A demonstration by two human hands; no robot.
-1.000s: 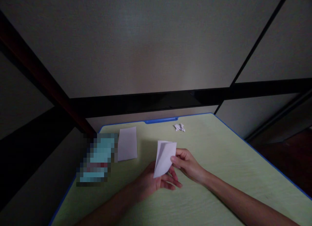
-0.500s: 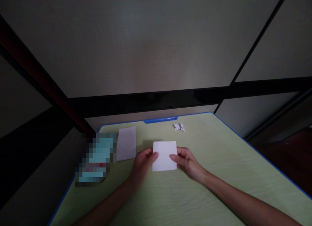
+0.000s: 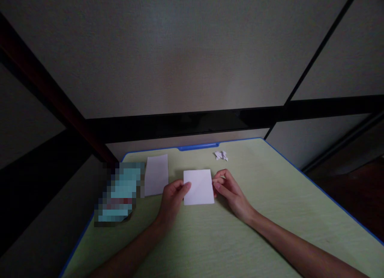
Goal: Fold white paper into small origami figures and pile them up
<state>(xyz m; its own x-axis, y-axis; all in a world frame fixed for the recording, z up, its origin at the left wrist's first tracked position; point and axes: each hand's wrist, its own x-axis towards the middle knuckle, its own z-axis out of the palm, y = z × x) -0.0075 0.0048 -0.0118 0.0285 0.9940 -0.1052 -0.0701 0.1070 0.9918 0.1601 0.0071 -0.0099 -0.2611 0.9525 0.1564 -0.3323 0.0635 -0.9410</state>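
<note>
A small, nearly square piece of white paper (image 3: 198, 188) is held up over the middle of the table, its flat face toward me. My left hand (image 3: 173, 198) pinches its left edge, thumb in front and fingers behind. At the right edge is my right hand (image 3: 229, 192), its fingers loosely curled and a little apart, thumb off the paper's face. Whether a fingertip touches the edge behind is hard to tell.
The pale green table (image 3: 240, 238) has a blue rim and a blue handle strip (image 3: 198, 147) at its far edge. A white paper sheet (image 3: 156, 176) lies at left beside a blurred turquoise object (image 3: 120, 194). Folded white paper (image 3: 221, 155) sits at the back, before a panelled wall (image 3: 186, 62).
The paper was angled, showing its folded layers, then turned flat toward me. My left hand came from beneath to grip its left edge. My right thumb has come off the paper's face.
</note>
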